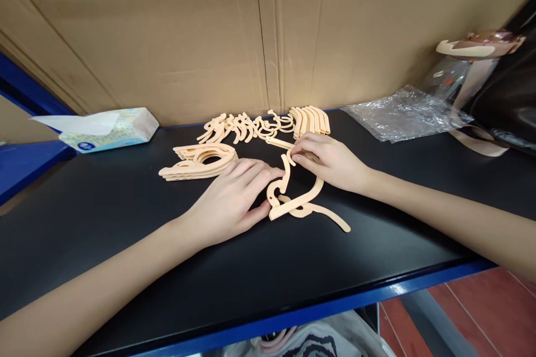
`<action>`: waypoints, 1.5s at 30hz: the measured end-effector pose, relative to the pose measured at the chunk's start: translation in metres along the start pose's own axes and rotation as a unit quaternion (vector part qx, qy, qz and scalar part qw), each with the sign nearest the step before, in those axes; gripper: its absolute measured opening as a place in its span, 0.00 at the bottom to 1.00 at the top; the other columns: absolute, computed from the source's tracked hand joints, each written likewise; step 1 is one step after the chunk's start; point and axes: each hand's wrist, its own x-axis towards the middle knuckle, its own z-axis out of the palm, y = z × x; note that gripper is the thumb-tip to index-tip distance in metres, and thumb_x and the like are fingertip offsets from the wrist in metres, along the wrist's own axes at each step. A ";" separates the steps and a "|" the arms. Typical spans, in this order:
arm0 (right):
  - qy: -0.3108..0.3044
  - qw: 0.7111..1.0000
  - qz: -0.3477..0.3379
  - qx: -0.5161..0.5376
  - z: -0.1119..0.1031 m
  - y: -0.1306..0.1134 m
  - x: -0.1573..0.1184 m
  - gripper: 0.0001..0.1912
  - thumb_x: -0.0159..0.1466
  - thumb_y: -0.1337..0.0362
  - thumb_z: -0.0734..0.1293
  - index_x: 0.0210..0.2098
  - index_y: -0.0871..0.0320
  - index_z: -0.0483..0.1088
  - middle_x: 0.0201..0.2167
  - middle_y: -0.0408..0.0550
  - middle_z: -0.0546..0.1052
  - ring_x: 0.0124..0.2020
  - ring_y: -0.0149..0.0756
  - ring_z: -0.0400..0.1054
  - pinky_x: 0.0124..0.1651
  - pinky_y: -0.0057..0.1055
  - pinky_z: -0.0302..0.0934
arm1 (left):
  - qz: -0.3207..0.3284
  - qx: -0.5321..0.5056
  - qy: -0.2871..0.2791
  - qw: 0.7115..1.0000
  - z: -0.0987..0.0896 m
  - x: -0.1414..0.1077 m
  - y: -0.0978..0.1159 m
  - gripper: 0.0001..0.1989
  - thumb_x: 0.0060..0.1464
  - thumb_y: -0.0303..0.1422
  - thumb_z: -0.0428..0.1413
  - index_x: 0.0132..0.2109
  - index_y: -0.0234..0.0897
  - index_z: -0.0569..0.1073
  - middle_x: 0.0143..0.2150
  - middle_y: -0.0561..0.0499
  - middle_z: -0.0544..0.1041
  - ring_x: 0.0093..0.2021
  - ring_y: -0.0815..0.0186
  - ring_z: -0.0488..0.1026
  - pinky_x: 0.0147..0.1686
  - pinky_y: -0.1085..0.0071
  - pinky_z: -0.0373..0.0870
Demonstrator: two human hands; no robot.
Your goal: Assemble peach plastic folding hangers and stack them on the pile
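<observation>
Cream plastic parts, which look like those of folding clothes hangers, lie loosely in front of me. My left hand (238, 195) has its thumb and fingertips closed on the left end of a hanger part (273, 201). A long curved hanger arm (299, 201) and another thin arm (330, 216) lie across each other beside it. The fingers of my right hand (330, 159) are pinched at a small curved hook (290, 156); its far end is partly hidden. To the left of my left hand rests a stack of folded hangers (196, 162).
Along the cardboard wall (188, 39) lie loose hanger parts (240, 127) and a row of curved arms (310, 121). A tissue pack (109, 131) sits at back left. Crumpled clear plastic (406, 114) and a strapped bottle (481, 47) are at right. The black table (268, 273) has a blue front edge.
</observation>
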 end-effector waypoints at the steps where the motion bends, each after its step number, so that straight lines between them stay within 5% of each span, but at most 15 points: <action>1: 0.007 1.000 0.005 -0.003 0.000 0.000 0.000 0.11 0.70 0.62 0.59 0.39 0.57 0.72 0.39 0.49 0.75 0.42 0.40 0.70 0.45 0.37 0.63 | -0.004 -0.001 -0.001 1.000 0.000 0.000 0.000 0.15 0.64 0.30 0.49 0.56 0.34 0.66 0.50 0.43 0.75 0.52 0.55 0.69 0.50 0.59 0.65; 21: 0.037 0.997 0.058 -0.022 -0.001 0.001 0.002 0.10 0.69 0.64 0.61 0.40 0.58 0.74 0.39 0.49 0.76 0.36 0.37 0.71 0.41 0.34 0.60 | 0.019 -0.048 -0.003 0.999 0.000 0.000 0.001 0.13 0.67 0.36 0.48 0.53 0.34 0.70 0.49 0.44 0.76 0.53 0.57 0.69 0.52 0.61 0.64; 28: 0.035 0.998 0.051 -0.022 0.001 0.003 0.001 0.10 0.69 0.63 0.62 0.42 0.58 0.74 0.37 0.48 0.75 0.36 0.36 0.70 0.42 0.33 0.60 | 0.060 -0.078 -0.023 0.995 0.000 -0.001 -0.001 0.24 0.64 0.50 0.49 0.52 0.33 0.71 0.50 0.41 0.76 0.53 0.55 0.69 0.53 0.61 0.63; 34: 0.029 0.998 0.052 -0.018 0.002 0.003 0.001 0.10 0.69 0.64 0.62 0.42 0.59 0.74 0.39 0.49 0.76 0.37 0.37 0.70 0.44 0.35 0.61 | 0.067 -0.110 -0.028 0.991 0.002 -0.001 0.002 0.36 0.49 0.60 0.59 0.53 0.34 0.70 0.49 0.43 0.76 0.52 0.54 0.69 0.52 0.61 0.62; 45: 0.018 0.998 0.056 0.015 0.002 0.003 0.001 0.11 0.70 0.63 0.60 0.35 0.58 0.71 0.37 0.48 0.74 0.39 0.37 0.68 0.44 0.34 0.59 | 0.070 -0.083 -0.017 0.994 0.001 0.001 0.003 0.20 0.60 0.48 0.57 0.46 0.34 0.73 0.45 0.46 0.76 0.48 0.59 0.69 0.51 0.64 0.62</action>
